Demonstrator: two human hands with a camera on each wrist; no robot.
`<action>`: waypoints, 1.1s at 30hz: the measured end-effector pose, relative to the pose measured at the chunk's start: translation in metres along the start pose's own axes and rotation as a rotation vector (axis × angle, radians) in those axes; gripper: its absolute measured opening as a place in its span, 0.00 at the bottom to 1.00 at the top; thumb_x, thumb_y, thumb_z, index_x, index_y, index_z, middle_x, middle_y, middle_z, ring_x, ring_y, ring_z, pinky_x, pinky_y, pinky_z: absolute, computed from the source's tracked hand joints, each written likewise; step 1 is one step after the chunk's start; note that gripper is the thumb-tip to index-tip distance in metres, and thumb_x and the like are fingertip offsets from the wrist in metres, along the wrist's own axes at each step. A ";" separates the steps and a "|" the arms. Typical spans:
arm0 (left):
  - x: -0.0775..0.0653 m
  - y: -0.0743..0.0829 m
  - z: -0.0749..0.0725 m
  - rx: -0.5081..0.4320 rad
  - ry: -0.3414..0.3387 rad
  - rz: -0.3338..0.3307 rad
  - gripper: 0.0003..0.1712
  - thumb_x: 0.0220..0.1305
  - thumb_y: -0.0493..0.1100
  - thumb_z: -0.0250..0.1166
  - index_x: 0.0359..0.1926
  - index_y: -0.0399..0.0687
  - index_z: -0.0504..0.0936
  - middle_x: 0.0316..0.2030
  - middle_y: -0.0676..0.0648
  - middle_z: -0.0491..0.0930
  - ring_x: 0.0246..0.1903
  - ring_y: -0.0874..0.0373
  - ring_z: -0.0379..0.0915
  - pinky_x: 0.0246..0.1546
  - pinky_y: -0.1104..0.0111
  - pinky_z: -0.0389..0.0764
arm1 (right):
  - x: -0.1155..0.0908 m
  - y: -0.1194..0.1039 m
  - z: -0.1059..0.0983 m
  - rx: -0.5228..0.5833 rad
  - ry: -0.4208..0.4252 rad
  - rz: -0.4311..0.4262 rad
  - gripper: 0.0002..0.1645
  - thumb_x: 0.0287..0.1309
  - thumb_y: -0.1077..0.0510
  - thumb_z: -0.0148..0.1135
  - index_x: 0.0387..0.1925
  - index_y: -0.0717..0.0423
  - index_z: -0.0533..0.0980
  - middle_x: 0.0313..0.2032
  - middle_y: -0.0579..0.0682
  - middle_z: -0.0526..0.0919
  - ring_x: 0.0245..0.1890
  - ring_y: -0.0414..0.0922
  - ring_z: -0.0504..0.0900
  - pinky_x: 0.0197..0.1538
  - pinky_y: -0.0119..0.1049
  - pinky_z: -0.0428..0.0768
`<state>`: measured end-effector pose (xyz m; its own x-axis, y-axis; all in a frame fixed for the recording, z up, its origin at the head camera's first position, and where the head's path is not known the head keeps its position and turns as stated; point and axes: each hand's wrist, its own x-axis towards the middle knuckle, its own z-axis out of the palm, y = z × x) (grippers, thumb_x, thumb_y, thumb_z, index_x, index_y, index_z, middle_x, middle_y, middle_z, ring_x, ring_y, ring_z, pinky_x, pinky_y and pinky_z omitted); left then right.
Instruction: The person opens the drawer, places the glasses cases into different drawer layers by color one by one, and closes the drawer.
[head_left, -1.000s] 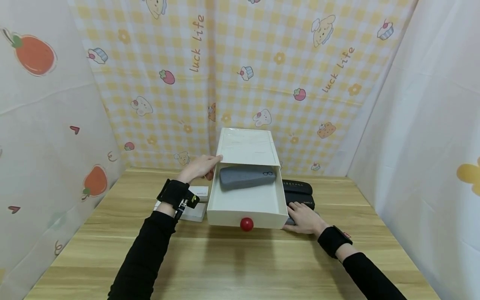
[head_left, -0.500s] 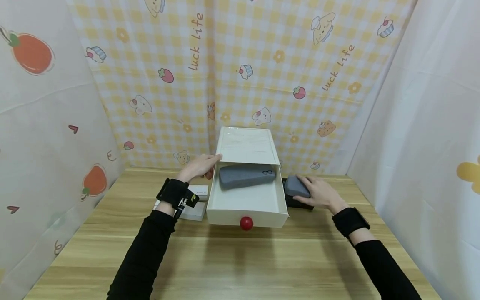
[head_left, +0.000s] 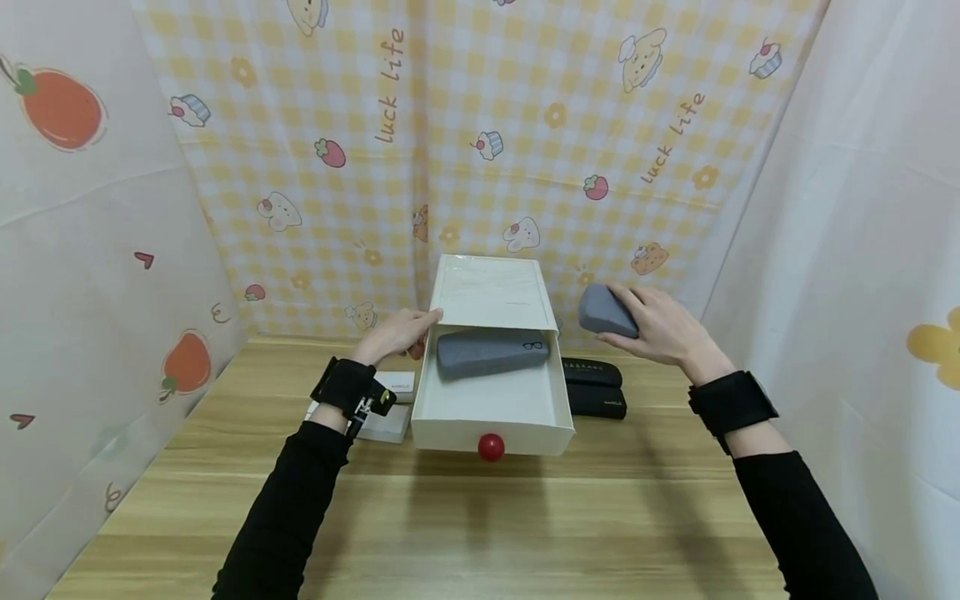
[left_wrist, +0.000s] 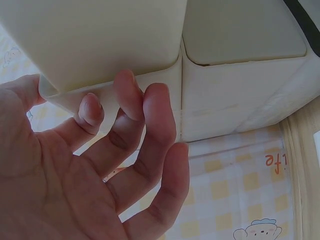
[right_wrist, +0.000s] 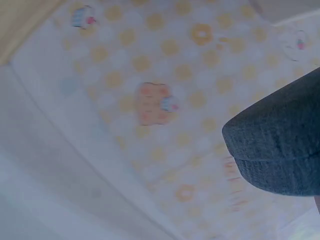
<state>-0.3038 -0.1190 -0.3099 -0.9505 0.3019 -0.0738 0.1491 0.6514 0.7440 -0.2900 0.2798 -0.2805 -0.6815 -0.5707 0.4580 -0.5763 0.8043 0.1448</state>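
Observation:
A cream drawer box (head_left: 493, 290) stands on the table with its drawer (head_left: 517, 407) pulled out, a red round knob (head_left: 491, 447) on the front. Inside the drawer lies a grey glasses case (head_left: 487, 353) with a small glasses print. My left hand (head_left: 397, 335) grips the box's casing at its front left edge; the left wrist view shows bent fingers (left_wrist: 160, 112) along the casing. My right hand (head_left: 660, 327) holds a second grey glasses case (head_left: 604, 310) raised to the right of the box. Only this case's end (right_wrist: 280, 140) shows in the right wrist view.
Two black glasses cases (head_left: 595, 401) lie side by side against the drawer's right side. On the left, small white boxes (head_left: 386, 425) lie partly behind my left wrist. A checked curtain (head_left: 480, 167) hangs behind, with white curtains at both sides.
My right hand has taken the second grey case from beside the drawer and lifted it up and back, uncovering the black cases. The left hand has stayed at the casing.

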 end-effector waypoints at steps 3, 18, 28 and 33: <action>0.000 -0.001 0.000 -0.003 0.005 -0.003 0.29 0.72 0.61 0.42 0.29 0.44 0.75 0.22 0.46 0.78 0.23 0.58 0.73 0.26 0.71 0.68 | 0.012 -0.020 -0.012 0.005 -0.009 -0.049 0.48 0.48 0.42 0.69 0.66 0.59 0.63 0.48 0.64 0.78 0.43 0.58 0.79 0.44 0.51 0.76; 0.000 -0.001 0.000 0.005 0.015 -0.011 0.30 0.72 0.62 0.42 0.38 0.42 0.79 0.22 0.48 0.78 0.24 0.57 0.74 0.26 0.72 0.68 | 0.042 -0.136 -0.007 0.031 -0.148 -0.269 0.47 0.53 0.32 0.61 0.66 0.55 0.65 0.41 0.53 0.78 0.32 0.43 0.73 0.35 0.35 0.71; 0.000 -0.001 0.000 -0.006 0.000 -0.007 0.31 0.72 0.62 0.42 0.47 0.41 0.79 0.22 0.47 0.78 0.25 0.57 0.75 0.26 0.72 0.68 | 0.046 -0.156 0.011 -0.071 -0.231 -0.336 0.47 0.55 0.28 0.55 0.66 0.53 0.64 0.46 0.53 0.79 0.41 0.46 0.78 0.43 0.39 0.75; 0.000 -0.001 0.000 -0.008 -0.002 -0.010 0.31 0.72 0.62 0.41 0.43 0.41 0.78 0.23 0.46 0.78 0.26 0.56 0.75 0.26 0.72 0.67 | 0.050 -0.162 0.012 -0.069 -0.250 -0.337 0.48 0.55 0.27 0.54 0.66 0.53 0.64 0.45 0.53 0.79 0.40 0.45 0.77 0.42 0.38 0.74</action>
<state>-0.3041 -0.1194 -0.3107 -0.9513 0.2968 -0.0827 0.1373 0.6486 0.7486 -0.2363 0.1195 -0.2921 -0.5532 -0.8195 0.1495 -0.7599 0.5700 0.3126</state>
